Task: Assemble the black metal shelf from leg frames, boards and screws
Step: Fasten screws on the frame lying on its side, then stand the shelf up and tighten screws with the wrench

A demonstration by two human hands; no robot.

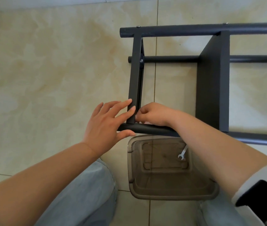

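— Why is the left hand (106, 123) spread flat there?

— Its straight fingers press the end board (133, 95) while the thumb props the near leg tube (145, 128), likely steadying the joint. Just right of it, the right hand (152, 114) pinches something small, probably a screw; I can't tell.

— And the tub?

— Below the grip, the smoky plastic bin (170, 191) holds only a small open-end wrench (182, 154).

Matt black metal shelf (212, 82), glossy tiles (48, 62)

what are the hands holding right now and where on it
Left hand steadies the shelf's end board with straight fingers near its lower end. Right hand pinches something there; what, cannot be told.
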